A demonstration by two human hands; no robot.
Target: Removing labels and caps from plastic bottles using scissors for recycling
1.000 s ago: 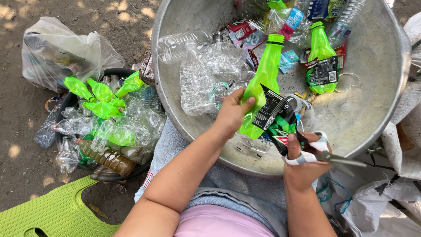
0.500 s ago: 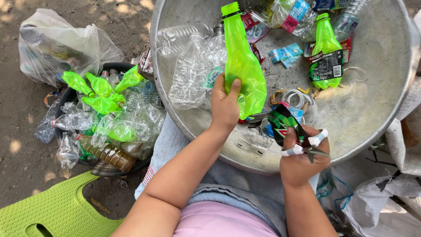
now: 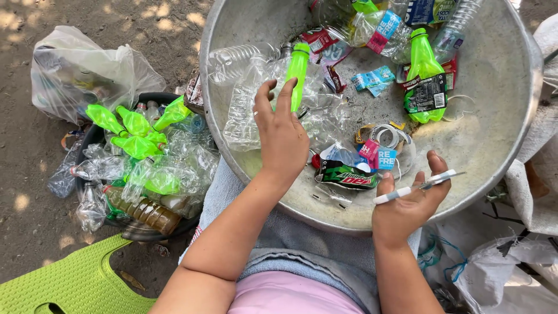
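Since half a second ago I see the bare green bottle [image 3: 298,72] swing from lying broad across the left hand [image 3: 283,135] to standing end-on, its cap pointing to the far side, while the right hand [image 3: 407,203] has turned palm-up and let the torn label drop. The left hand now closes round the lower part of that green bottle, index and middle fingers stretched up along it and the thumb behind; the bottle's base is hidden by the hand, so I cannot tell how firm the hold is. The right hand lies half open over the near right rim of the big metal basin [image 3: 511,145], with white-handled scissors [image 3: 415,186] resting across its fingers, blades pointing right. The stripped green-and-black label [image 3: 347,174] lies on the basin floor just beside the left wrist, among cap rings and scraps of blue label. Crushed clear bottles [image 3: 250,87] sit under and left of the held bottle. A second green bottle with its label still on [image 3: 424,78] lies at the far right of the basin.

I judge the stripping step done for this bottle, which now hovers above the basin. The black tub of green and clear bottles [image 3: 139,168] stands to the left; getting the bottle there calls for a leftward swing clear of the basin rim.
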